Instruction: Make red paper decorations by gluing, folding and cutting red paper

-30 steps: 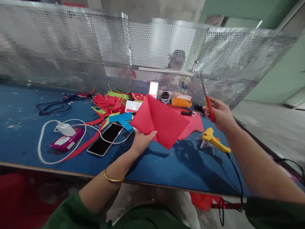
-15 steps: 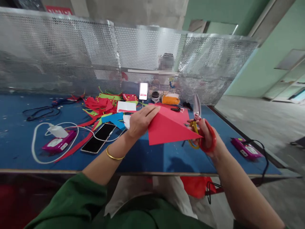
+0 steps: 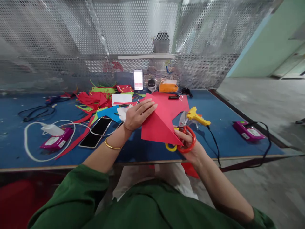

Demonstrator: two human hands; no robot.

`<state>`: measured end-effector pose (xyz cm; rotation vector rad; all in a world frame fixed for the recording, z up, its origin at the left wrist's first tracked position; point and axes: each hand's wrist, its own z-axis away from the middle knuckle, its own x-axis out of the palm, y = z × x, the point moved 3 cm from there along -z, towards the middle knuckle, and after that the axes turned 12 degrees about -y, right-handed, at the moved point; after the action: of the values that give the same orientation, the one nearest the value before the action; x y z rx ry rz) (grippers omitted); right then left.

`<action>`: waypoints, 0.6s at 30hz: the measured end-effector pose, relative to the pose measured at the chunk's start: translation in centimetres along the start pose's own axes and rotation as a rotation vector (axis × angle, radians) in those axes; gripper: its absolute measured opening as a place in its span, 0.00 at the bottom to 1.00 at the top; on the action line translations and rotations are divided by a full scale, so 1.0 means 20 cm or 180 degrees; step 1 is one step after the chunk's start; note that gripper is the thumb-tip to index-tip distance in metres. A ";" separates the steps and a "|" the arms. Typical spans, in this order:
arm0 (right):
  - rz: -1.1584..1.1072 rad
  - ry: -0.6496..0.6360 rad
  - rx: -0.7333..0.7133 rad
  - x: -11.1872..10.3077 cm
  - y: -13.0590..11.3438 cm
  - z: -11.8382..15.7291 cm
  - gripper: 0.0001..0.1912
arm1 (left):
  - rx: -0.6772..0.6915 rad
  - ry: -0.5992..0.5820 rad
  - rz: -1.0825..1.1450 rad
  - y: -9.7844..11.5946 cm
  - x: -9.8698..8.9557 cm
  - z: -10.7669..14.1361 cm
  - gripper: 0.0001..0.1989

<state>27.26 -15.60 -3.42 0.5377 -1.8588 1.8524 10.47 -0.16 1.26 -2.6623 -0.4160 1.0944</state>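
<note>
My left hand grips a folded sheet of red paper by its upper left side, fingers lying over the fold. The sheet is held above the blue table and narrows to a point at lower right. My right hand is closed on scissors with red and yellow handles, blades pointing away from me. Its thumb and fingers also meet the paper's pointed corner. Behind the folded sheet lies more red paper with a small black object on top. A yellow glue gun lies just beyond the scissors.
Red and green paper scraps are heaped at the left behind a dark phone. A lit phone leans at the back. Purple boxes with cables stand on both sides of the blue table. A perforated metal screen runs behind.
My right hand has moved in and left with the scissors, bringing the paper's corner along and uncovering the glue gun. My left hand keeps its hold. The view has tilted down.
</note>
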 end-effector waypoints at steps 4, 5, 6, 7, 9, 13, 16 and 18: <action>-0.0099 0.0127 -0.0113 0.03 -0.02 -0.02 0.16 | -0.1086 0.0297 0.0694 0.04 -0.01 0.01 0.21; -0.0113 0.0177 -0.0160 0.03 -0.03 -0.02 0.17 | -0.1594 0.0531 0.1028 0.05 -0.02 0.03 0.21; -0.0115 0.0243 -0.0234 0.04 -0.03 -0.02 0.17 | -0.1946 0.0669 0.1259 0.07 -0.02 0.04 0.23; -0.0094 0.0330 -0.0345 0.04 -0.04 -0.03 0.18 | -0.2324 0.0747 0.1590 0.09 -0.02 0.05 0.24; 0.0012 0.0469 -0.0624 0.04 -0.06 -0.04 0.20 | -0.3566 0.1052 0.3153 0.13 0.01 0.11 0.19; 0.0223 0.0633 -0.1197 0.07 -0.09 -0.11 0.23 | -0.4990 0.1486 0.5861 0.27 0.06 0.14 0.25; 0.0260 0.0642 -0.1320 0.10 -0.10 -0.17 0.23 | -0.5509 0.1812 0.6234 0.34 0.05 0.13 0.22; 0.0249 0.0545 -0.1328 0.12 -0.09 -0.19 0.23 | -0.5759 0.1791 0.6300 0.38 0.06 0.12 0.15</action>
<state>26.48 -11.69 -0.69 0.1585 -2.0892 1.4404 10.86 -6.64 -3.53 0.9272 -0.8508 0.2529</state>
